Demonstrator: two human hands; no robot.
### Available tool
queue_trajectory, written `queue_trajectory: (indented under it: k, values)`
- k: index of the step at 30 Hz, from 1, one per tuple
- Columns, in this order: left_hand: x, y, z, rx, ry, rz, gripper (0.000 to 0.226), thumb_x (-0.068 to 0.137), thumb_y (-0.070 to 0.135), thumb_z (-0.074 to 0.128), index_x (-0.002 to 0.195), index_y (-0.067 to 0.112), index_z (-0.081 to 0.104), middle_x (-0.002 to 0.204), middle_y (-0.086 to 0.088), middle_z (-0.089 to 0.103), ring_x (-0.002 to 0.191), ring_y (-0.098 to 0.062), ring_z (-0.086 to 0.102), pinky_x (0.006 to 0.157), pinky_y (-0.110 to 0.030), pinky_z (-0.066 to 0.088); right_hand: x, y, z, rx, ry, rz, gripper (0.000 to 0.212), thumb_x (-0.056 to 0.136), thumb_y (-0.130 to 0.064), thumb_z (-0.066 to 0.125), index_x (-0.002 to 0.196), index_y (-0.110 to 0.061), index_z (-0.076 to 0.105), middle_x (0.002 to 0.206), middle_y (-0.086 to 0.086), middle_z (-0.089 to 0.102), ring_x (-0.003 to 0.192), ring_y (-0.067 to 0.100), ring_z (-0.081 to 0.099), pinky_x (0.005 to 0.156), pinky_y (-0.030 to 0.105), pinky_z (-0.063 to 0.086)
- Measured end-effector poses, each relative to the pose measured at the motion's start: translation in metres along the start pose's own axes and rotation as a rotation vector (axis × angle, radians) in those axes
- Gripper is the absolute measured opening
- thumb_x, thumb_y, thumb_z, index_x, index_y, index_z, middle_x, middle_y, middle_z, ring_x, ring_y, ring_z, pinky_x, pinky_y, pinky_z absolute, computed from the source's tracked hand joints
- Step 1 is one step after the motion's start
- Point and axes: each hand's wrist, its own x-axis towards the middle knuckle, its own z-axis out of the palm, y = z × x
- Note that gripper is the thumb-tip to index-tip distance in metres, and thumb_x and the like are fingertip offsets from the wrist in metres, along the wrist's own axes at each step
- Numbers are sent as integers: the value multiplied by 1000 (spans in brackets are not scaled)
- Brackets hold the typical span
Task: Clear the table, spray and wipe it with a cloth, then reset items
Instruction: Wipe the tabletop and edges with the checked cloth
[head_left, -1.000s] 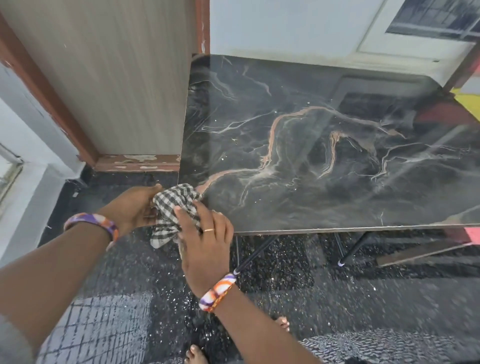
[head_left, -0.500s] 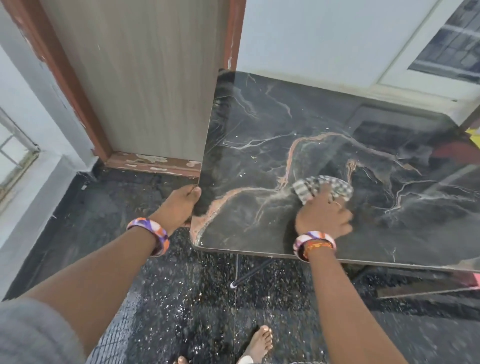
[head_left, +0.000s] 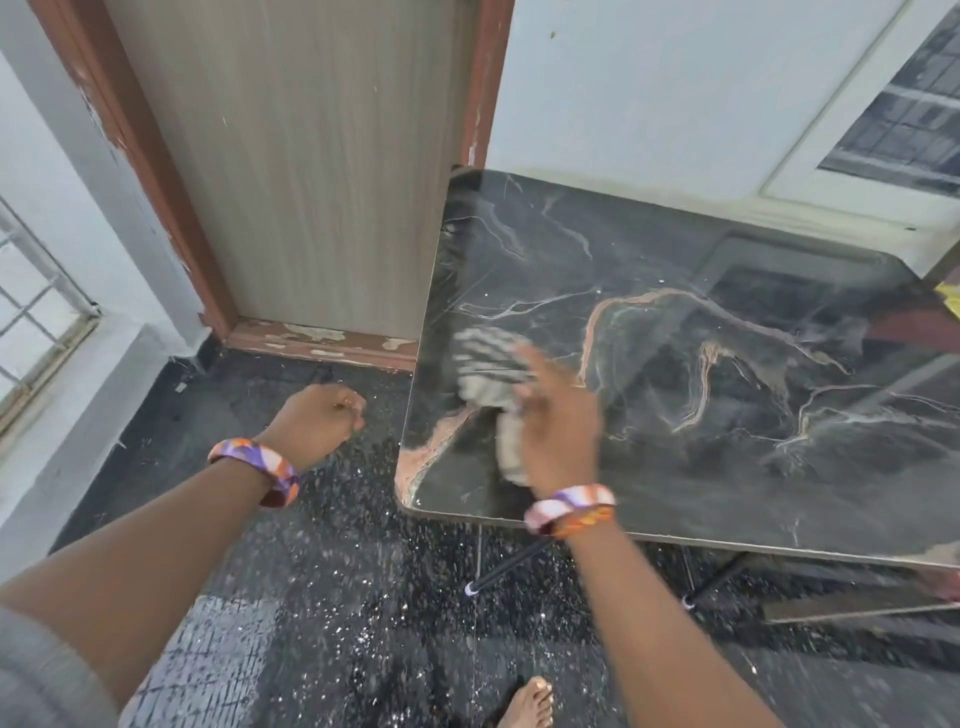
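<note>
No readable text anywhere.

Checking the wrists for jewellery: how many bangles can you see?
2: one bangle on the left wrist beside the table, one on the right wrist at its near edge. None seem hidden.

One head-worn camera looks steeply down from standing height. It faces the table (head_left: 727, 364) corner near a door (head_left: 322, 171).

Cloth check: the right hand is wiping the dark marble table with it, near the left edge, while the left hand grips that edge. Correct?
Not quite. The head view shows the left hand off the table, fingers curled over the floor, gripping nothing. The right hand does wipe with the cloth near the left edge.
</note>
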Motion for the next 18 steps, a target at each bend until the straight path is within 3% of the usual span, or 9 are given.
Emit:
queue_trajectory:
  k: [1, 3, 5, 8, 11, 14, 16, 18]
  values:
    - [-1, 3, 0, 75, 69, 18, 22, 82, 10, 52, 99, 7, 66, 101, -15, 65, 95, -31, 60, 81, -34, 45, 3, 20, -19, -135, 75, 105, 50, 85, -36, 29, 124, -29, 59, 109, 13, 69, 87, 33, 65, 78, 43, 53]
    - [-6, 7, 1, 124, 40, 24, 26, 88, 7, 48, 108, 7, 66, 110, -14, 66, 104, -31, 61, 91, -35, 46, 0, 53, -50, -386, 74, 395, 44, 89, -23, 38, 130, -30, 52, 118, 16, 63, 97, 41, 59, 83, 45, 47]
    - [-9, 8, 2, 172, 28, 40, 29, 89, 5, 45, 109, 5, 65, 115, -15, 66, 105, -31, 61, 92, -34, 46, -15, 60, -56, -481, 8, 467, 45, 89, -14, 47, 132, -27, 49, 124, 19, 58, 102, 44, 53, 85, 47, 43]
    - [-12, 3, 0, 168, 44, 59, 31, 89, 3, 42, 112, 3, 64, 118, -14, 65, 106, -29, 61, 92, -33, 46, -41, 36, -33, -488, -46, 303, 51, 89, -15, 53, 136, -34, 43, 129, 16, 56, 105, 35, 52, 85, 41, 43]
    - [-11, -4, -9, 119, 43, 35, 29, 88, 2, 44, 109, 4, 64, 111, -15, 66, 95, -27, 62, 82, -31, 46, -75, -15, 4, -432, -166, 134, 62, 86, -15, 57, 137, -44, 36, 140, 3, 46, 106, 22, 50, 83, 31, 37]
    - [-13, -9, -25, 131, 75, 67, 24, 89, 8, 49, 103, 1, 67, 97, -14, 67, 90, -28, 62, 67, -27, 45, -108, -65, 35, -211, -280, -67, 65, 82, -7, 61, 132, -44, 42, 137, 0, 50, 114, 22, 48, 91, 36, 36]
    - [-16, -4, -34, 115, 95, 101, 40, 95, 30, 44, 96, 0, 68, 97, -15, 68, 94, -30, 63, 78, -31, 47, -115, -79, 46, 9, -471, -71, 56, 89, -6, 51, 133, -40, 43, 138, -2, 49, 124, 21, 40, 104, 40, 30]
    - [-16, 5, -42, 151, 146, 119, 68, 95, 48, 24, 73, 6, 73, 93, -14, 71, 92, -30, 63, 95, -37, 43, -115, -82, 42, 131, -537, -67, 55, 90, -6, 45, 133, -42, 43, 135, -3, 50, 125, 18, 38, 107, 41, 28]
